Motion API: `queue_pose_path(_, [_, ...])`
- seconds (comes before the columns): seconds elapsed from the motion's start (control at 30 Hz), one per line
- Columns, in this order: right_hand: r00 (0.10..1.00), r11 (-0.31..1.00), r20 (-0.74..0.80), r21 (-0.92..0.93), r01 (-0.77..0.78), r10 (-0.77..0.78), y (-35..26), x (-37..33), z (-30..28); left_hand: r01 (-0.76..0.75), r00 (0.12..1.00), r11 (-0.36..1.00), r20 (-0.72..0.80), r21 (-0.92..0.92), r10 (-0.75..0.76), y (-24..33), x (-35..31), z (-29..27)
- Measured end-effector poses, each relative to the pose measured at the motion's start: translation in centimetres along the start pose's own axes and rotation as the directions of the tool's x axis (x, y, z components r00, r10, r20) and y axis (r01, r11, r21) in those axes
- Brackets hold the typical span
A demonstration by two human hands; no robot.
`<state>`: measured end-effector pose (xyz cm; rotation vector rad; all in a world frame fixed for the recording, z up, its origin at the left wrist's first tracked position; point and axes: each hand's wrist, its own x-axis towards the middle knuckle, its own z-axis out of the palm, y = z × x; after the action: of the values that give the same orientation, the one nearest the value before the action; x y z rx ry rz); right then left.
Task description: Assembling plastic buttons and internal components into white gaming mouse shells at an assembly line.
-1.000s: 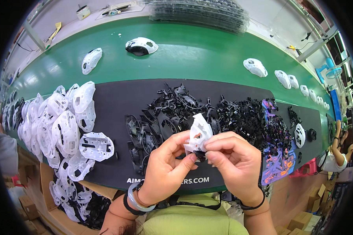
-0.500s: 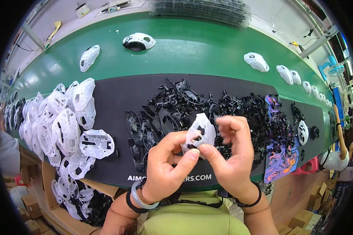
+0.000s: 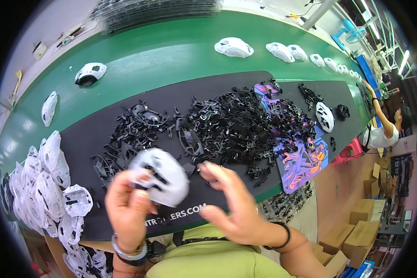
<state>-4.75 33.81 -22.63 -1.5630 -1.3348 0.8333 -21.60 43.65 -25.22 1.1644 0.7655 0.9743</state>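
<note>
A curved white plastic shell (image 3: pixel 173 180) with dark cutouts or fitted black parts is pinched at its left edge by my left hand (image 3: pixel 126 213). It is held over the black mat, a little blurred by motion. To its right, my right hand (image 3: pixel 236 213) is off the shell, fingers and thumb apart, holding nothing. Beyond both hands lies a heap of small black plastic parts (image 3: pixel 231 125), with larger black frames (image 3: pixel 146 116) among them. A pile of similar white shells (image 3: pixel 41 185) stands at the left end of the mat.
The black mat (image 3: pixel 92 134) lies on a green table (image 3: pixel 162 51). White shells (image 3: pixel 234 47) line the far side. A purple patterned mat (image 3: pixel 301 162) and a single shell (image 3: pixel 325 116) lie at right. Another person's arm (image 3: pixel 379 109) reaches in at far right. Cardboard boxes (image 3: pixel 356 236) sit on the floor.
My right hand has let go of the shell and opened. My left hand has kept hold of it and turned it. The whole view has swung to the right.
</note>
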Motion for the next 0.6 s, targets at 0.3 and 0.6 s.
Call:
queue_pose_path(0.3, [0.891, 0.719, -0.433, -0.574, -0.391, 0.138, 5.6, -4.8, -4.7, 0.033, 0.996, 0.981, -0.075, -0.191, -0.048, 0.6, 1.7, 2.0])
queue_pose_path(0.6, [0.828, 0.899, -0.557, -0.33, -0.287, 0.06, 6.9, -2.6, -5.7, -0.006, 0.987, 0.979, -0.16, -0.202, -0.027, 2.1, -0.3, 0.3])
